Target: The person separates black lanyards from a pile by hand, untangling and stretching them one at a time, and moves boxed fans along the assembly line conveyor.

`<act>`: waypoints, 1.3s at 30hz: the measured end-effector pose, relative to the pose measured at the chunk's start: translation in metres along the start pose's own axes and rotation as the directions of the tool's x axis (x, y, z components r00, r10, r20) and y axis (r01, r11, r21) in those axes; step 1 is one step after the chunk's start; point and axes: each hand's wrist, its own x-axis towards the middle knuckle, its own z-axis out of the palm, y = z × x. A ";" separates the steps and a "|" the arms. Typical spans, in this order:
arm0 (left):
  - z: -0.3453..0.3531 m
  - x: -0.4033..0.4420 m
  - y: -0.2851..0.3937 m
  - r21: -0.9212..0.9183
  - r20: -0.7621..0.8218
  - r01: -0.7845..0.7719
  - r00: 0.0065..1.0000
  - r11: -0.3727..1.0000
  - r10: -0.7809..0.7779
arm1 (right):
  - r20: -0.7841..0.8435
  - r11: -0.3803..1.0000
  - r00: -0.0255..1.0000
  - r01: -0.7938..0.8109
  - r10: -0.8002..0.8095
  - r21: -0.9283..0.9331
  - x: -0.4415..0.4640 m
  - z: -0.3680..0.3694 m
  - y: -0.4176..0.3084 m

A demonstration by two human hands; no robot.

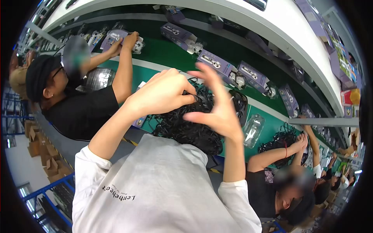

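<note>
A tangled pile of black cables (175, 124) lies on the green bench right in front of my body. Over the pile, my left hand (163, 91) is closed, its thumb and curled fingers pinching a black cable. My right hand (219, 110) is just beside it, slightly blurred, with thumb and fingers apart and nothing visible between them. Part of the heap is hidden behind my hands. To the right of my right hand sit a dark coiled item (237, 103) and a clear plastic tray (254, 130).
Purple printed boxes (215, 64) with clear-packed items line the green conveyor beyond the bench. A co-worker on the left (85, 99) handles a purple box. Another on the right (268, 186) reaches near a second black cable pile (278, 139). A white shelf (248, 15) arches overhead.
</note>
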 end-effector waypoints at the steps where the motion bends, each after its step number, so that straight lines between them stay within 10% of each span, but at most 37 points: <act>1: 0.000 0.001 0.000 -0.010 0.012 0.011 1.000 1.000 -0.011 | 0.035 0.985 0.998 -0.051 0.046 0.165 0.005 0.021 0.004; 5: 0.000 -0.011 -0.007 -0.138 0.043 0.055 0.998 0.989 -0.049 | -0.043 0.941 0.990 -0.114 0.134 0.319 0.004 0.057 0.021; 7: 0.008 -0.021 -0.016 -0.191 0.041 0.127 0.992 0.973 -0.122 | 0.161 0.827 0.904 -0.426 0.395 0.366 -0.008 0.062 0.032; 16: 0.051 -0.076 -0.071 -0.504 0.124 0.328 0.943 0.799 -0.309 | 0.086 0.906 0.949 -0.314 0.302 0.284 -0.056 0.108 0.063; 19: 0.058 -0.091 -0.077 -0.565 0.084 0.407 0.894 0.718 -0.440 | 0.309 0.652 0.772 -0.635 0.556 0.414 -0.052 0.103 0.054; 26: 0.085 -0.150 -0.135 -0.636 0.123 0.570 0.741 0.520 -0.660 | 0.006 0.825 0.826 -0.563 0.564 -0.042 -0.030 0.105 0.119; 39: 0.097 -0.179 -0.160 -0.621 0.172 0.642 0.671 0.449 -0.721 | -0.045 0.576 0.882 -0.344 0.469 -0.742 0.227 0.147 0.325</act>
